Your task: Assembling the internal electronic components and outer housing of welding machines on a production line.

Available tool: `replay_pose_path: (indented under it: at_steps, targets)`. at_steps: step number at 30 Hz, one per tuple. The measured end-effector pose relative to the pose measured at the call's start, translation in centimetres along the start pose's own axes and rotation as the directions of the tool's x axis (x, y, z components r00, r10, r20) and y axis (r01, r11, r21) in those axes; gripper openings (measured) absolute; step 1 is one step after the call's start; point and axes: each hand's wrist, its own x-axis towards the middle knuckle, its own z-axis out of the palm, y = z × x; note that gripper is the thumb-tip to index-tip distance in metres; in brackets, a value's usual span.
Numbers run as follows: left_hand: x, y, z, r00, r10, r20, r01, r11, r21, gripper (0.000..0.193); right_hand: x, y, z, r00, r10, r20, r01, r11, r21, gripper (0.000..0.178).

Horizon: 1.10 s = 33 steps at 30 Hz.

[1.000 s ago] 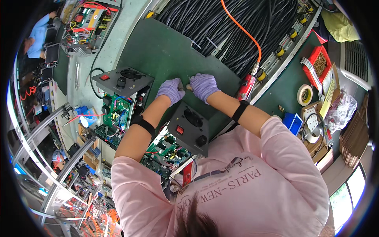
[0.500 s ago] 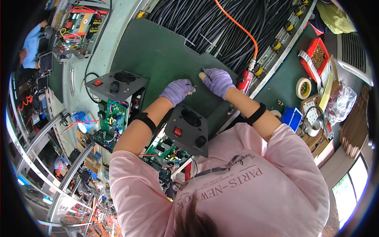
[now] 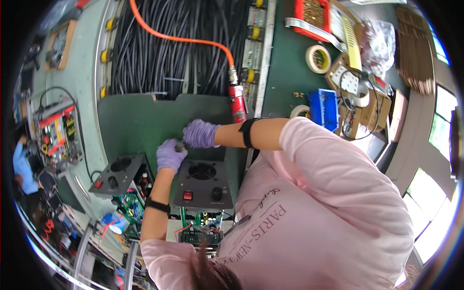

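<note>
My left hand (image 3: 171, 154), in a purple glove, is closed in a pinch at the near part of the green mat (image 3: 130, 116). What its fingers hold is too small to make out. Close to it, on the right, my right hand (image 3: 200, 134) in a matching glove has its fingers curled down and bunched; whatever lies in them is hidden. Just below the hands stands a black panel unit (image 3: 202, 181) with a round fan grille, a red switch and a knob, green circuit boards showing beneath. A similar panel unit (image 3: 118, 174) stands to its left.
Black cables (image 3: 159, 48) lie bundled on a roller conveyor beyond the mat. A red air screwdriver (image 3: 237, 104) on an orange hose rests right of the mat. Farther right are a red bin of screws (image 3: 313, 14), tape roll (image 3: 318, 59) and blue box (image 3: 324, 110). A co-worker (image 3: 26, 159) is at far left.
My view has turned, shifting the bench in the picture. My hands, apart before, have come together over the mat, the right one moving in beside the left.
</note>
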Motion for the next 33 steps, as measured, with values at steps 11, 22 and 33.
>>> replay_pose_path:
  at_steps: [11, 22, 33]
  targets:
    - [-8.5, 12.7, -11.7, 0.977, -0.187, -0.107, 0.068, 0.737, -0.672, 0.015, -5.0, -4.3, -6.3, 0.878, 0.338, 0.34, -0.394, 0.105, 0.913, 0.033]
    - [-20.5, 28.8, -4.8, 0.855, 0.432, -0.286, -0.461, 0.886, -0.041, 0.022, -21.8, -17.9, -3.9, 0.977, 0.208, -0.045, 0.17, -0.634, 0.755, 0.025]
    - [-19.2, 33.1, -4.0, 0.872, 0.401, -0.28, -0.328, 0.904, 0.275, 0.017, -25.6, -16.6, -11.8, 0.842, 0.181, 0.509, 0.006, -0.945, 0.327, 0.017]
